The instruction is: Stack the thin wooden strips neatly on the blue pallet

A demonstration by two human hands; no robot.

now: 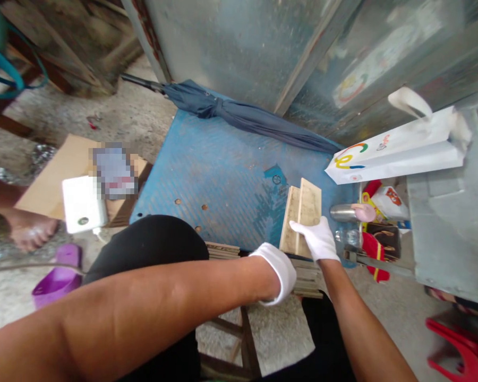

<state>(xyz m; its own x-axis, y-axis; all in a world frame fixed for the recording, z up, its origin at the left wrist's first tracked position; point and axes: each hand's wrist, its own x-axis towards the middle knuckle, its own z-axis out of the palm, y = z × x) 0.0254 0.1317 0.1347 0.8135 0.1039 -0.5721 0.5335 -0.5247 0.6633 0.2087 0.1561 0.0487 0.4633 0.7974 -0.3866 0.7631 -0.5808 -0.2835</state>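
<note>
Two pale wooden boards lie one partly over the other at the front right of a blue table. My right hand, in a white glove, grips them at their near right end, with the thumb across the top face and the other fingers mostly hidden. My left hand, gloved too, reaches down at the table's front edge beside a stack of similar boards. Its fingers are out of sight, so its hold does not show. More stacked boards show left of that wrist.
A folded dark umbrella lies along the table's back. A white paper bag rests at the right, near a metal flask. Left of the table, a cardboard box holds a white device. A bystander's foot is beyond.
</note>
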